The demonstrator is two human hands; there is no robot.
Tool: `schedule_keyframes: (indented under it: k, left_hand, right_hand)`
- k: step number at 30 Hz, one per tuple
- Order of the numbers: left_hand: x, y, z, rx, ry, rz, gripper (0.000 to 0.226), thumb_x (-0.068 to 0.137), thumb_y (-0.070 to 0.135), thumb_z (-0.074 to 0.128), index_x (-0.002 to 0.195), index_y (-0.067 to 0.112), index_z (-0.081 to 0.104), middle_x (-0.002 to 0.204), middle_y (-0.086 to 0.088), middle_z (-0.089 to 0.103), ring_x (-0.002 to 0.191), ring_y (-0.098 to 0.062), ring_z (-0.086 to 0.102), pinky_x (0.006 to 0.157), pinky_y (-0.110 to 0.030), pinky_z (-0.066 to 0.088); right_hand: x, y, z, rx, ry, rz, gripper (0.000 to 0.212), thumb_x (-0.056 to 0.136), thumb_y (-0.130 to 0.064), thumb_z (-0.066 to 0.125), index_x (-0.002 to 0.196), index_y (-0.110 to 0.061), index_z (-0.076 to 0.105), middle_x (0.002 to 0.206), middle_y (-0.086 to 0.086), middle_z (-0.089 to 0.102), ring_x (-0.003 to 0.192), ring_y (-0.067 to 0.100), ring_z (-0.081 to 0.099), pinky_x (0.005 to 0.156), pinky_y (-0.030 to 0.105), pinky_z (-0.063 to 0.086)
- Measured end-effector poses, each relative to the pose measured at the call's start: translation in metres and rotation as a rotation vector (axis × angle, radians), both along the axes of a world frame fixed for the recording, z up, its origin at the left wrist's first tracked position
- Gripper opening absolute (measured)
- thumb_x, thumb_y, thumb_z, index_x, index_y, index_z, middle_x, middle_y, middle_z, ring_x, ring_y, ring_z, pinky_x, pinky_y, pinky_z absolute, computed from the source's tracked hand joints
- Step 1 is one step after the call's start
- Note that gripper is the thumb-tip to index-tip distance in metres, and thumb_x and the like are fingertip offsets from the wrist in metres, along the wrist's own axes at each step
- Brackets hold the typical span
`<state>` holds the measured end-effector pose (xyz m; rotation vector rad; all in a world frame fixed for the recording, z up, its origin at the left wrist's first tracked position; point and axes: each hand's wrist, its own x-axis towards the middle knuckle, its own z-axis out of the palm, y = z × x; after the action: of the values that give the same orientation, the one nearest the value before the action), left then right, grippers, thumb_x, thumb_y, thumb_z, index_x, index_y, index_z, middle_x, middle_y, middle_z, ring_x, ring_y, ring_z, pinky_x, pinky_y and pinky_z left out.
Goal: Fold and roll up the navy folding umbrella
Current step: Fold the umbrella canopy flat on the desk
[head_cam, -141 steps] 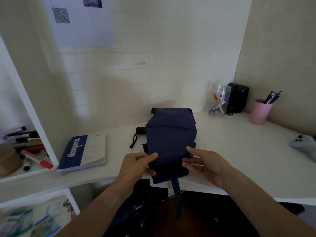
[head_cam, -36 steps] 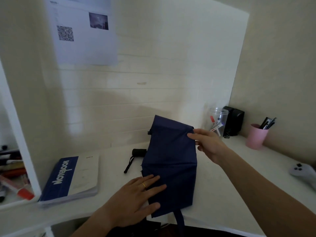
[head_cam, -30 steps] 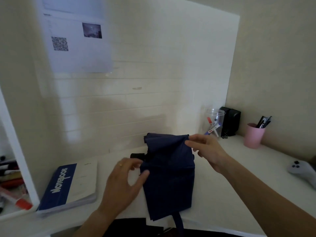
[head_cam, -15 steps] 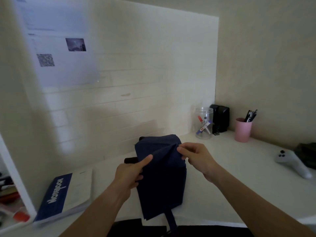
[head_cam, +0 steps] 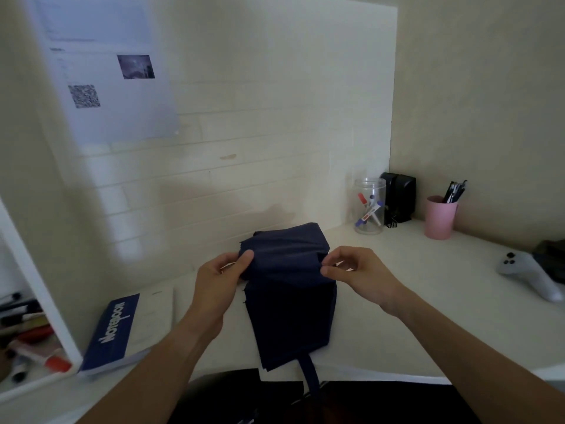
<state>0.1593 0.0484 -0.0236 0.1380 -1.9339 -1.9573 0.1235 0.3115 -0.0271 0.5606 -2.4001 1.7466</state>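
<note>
The umbrella's (head_cam: 290,289) far end is now rolling nearer — left grip (head_cam: 218,280) and right grip (head_cam: 357,270) pinching either side, desk (head_cam: 428,316) beneath.

White desk (head_cam: 428,301) ran along pale brick-pattern wall. Blue-and-white notebook (head_cam: 122,325) lay flat at left, cover word "NOTEBOOK" readable. White shelf compartment (head_cam: 33,347) further left held jumble of markers, one red-capped. Printed paper sheet (head_cam: 104,71) with QR code and small photo hung on wall. Clear plastic jar (head_cam: 369,206) with markers stood beside black box-like object (head_cam: 399,197). Pink cup (head_cam: 440,217) held dark pens. Grey game controller (head_cam: 529,278) lay at far right.
</note>
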Motion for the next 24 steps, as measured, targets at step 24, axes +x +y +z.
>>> schedule_keyframes:
  k: [24]
  left_hand:
    - [0.039, 0.004, -0.041, 0.022, -0.209, 0.014, 0.02, 0.091, 0.033, 0.074, 0.093, 0.013, 0.077, 0.091, -0.005, 0.08, 0.085, -0.022, 0.073, 0.08, -0.034, 0.056]
  right_hand:
    - [0.04, -0.018, -0.024, -0.403, -0.678, -0.003, 0.028, 0.084, -0.027, 0.08, 0.1, -0.006, 0.072, 0.095, 0.016, 0.075, 0.073, 0.023, 0.073, 0.063, 0.029, 0.06]
